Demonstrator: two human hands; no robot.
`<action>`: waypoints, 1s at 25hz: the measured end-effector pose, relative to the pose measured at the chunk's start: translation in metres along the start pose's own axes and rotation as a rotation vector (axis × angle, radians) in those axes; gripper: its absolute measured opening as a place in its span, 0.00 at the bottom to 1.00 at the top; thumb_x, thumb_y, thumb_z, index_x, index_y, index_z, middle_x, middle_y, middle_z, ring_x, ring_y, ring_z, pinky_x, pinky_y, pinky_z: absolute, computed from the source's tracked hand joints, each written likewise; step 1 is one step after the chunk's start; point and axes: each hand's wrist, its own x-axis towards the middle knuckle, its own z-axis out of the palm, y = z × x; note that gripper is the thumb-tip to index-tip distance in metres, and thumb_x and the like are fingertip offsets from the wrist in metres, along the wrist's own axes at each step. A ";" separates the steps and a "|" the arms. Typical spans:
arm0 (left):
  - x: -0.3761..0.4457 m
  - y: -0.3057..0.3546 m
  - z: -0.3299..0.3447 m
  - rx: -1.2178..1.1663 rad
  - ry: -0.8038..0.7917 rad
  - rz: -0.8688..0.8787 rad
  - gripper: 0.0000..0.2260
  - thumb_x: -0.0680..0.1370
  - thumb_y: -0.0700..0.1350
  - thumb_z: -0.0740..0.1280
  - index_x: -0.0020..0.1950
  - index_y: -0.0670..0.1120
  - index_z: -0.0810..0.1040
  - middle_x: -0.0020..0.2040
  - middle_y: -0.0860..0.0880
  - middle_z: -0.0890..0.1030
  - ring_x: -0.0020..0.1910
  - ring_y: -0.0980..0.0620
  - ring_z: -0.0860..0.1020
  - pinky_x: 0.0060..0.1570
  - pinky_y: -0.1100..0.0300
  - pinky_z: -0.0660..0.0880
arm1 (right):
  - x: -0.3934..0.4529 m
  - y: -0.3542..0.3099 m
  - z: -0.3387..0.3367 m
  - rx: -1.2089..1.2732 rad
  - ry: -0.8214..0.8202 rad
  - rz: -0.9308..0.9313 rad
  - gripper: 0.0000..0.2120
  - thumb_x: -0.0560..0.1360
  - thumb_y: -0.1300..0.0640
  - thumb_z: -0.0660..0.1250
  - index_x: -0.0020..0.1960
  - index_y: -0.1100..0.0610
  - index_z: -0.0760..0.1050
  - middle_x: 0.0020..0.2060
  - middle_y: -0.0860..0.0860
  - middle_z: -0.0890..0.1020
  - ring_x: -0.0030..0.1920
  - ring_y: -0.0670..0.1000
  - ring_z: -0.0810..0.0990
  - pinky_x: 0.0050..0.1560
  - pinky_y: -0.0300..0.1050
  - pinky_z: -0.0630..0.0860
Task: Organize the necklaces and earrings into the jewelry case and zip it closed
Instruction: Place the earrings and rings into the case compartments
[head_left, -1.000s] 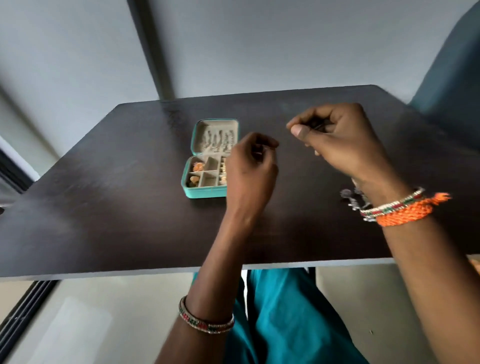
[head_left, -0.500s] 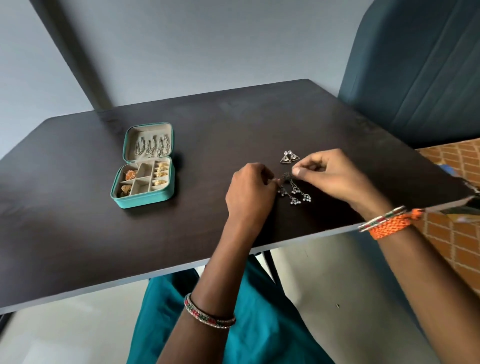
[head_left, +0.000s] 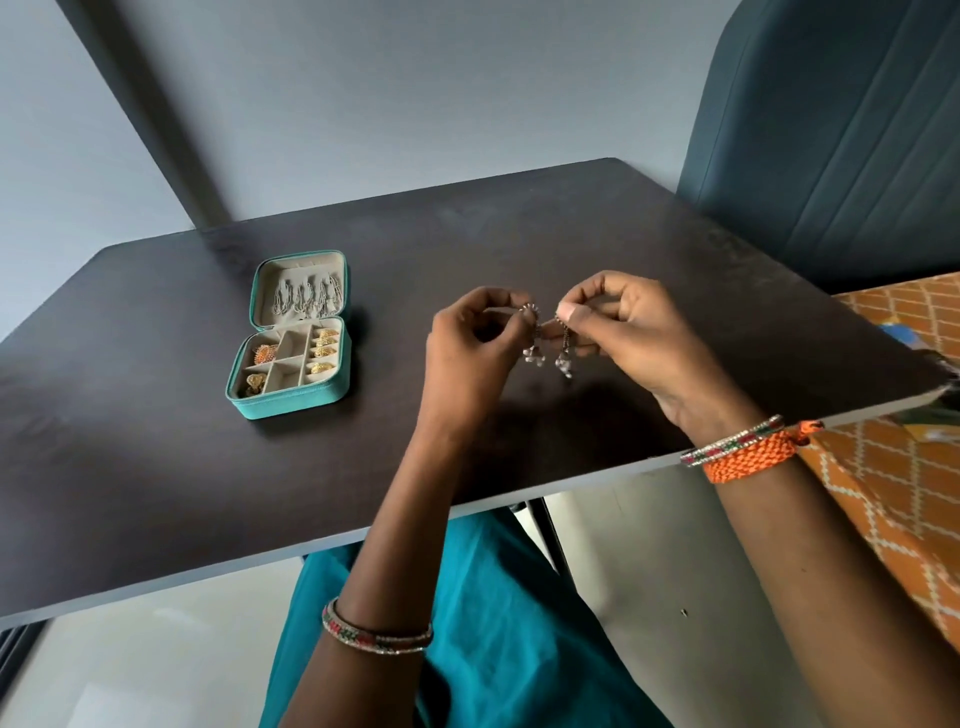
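Nearest the camera, teal cloth (head_left: 498, 623) is covering the person's lap, showing below the table's (head_left: 156, 493) pale front edge, which is running slantwise from lower left to upper right. Pale floor is showing on both sides of the lap, and an orange patterned fabric (head_left: 893, 509) is lying off the table's right edge.

Both forearms are reaching up over that front edge. A beaded bangle (head_left: 376, 631) is sitting on the left forearm; a second bangle and an orange woven band (head_left: 748, 457) are circling the right wrist. The left hand (head_left: 467, 358) is raised above the tabletop with its fingers curled, pinching the top of a silver earring (head_left: 535, 338) between thumb and fingertips. The right hand (head_left: 639, 338) is facing it, just beside, fingers likewise curled and pinching another silver dangling earring (head_left: 563, 348). Both pieces are hanging down between the two hands, their small ends blurred, clear of the dark surface.

To the left of the hands, well apart from them, the teal jewelry case (head_left: 291, 400) is lying open on the table, its lid tilted back. Gold earrings (head_left: 324, 348) are sitting in its right-hand slots, more gold pieces in the left compartments, and silver chains (head_left: 306, 296) are hanging inside the lid. Bare dark tabletop is stretching around the case and beyond the hands to the far edge.

Farther back, a dark blue padded chair back (head_left: 831, 130) is standing at the right corner, against a grey wall (head_left: 415, 78). No readable writing is showing on anything.
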 end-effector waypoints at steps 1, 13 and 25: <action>-0.003 0.005 -0.004 -0.052 0.000 0.009 0.04 0.76 0.38 0.68 0.44 0.46 0.79 0.38 0.48 0.82 0.37 0.53 0.81 0.42 0.57 0.77 | -0.003 -0.007 0.003 0.043 -0.013 -0.007 0.05 0.75 0.65 0.67 0.42 0.56 0.76 0.34 0.50 0.83 0.34 0.43 0.82 0.36 0.34 0.76; -0.037 0.032 -0.045 -0.388 0.343 -0.016 0.03 0.73 0.39 0.70 0.45 0.43 0.83 0.38 0.49 0.84 0.36 0.59 0.80 0.37 0.67 0.74 | -0.026 -0.048 0.089 0.332 0.038 -0.107 0.05 0.72 0.67 0.70 0.46 0.60 0.82 0.40 0.52 0.85 0.42 0.47 0.85 0.42 0.35 0.78; -0.033 0.036 -0.092 -0.523 0.371 -0.126 0.05 0.78 0.38 0.65 0.49 0.38 0.79 0.31 0.48 0.81 0.30 0.55 0.79 0.32 0.64 0.77 | -0.018 -0.052 0.119 0.577 -0.078 0.070 0.07 0.75 0.64 0.65 0.49 0.57 0.81 0.35 0.50 0.83 0.38 0.47 0.81 0.40 0.38 0.78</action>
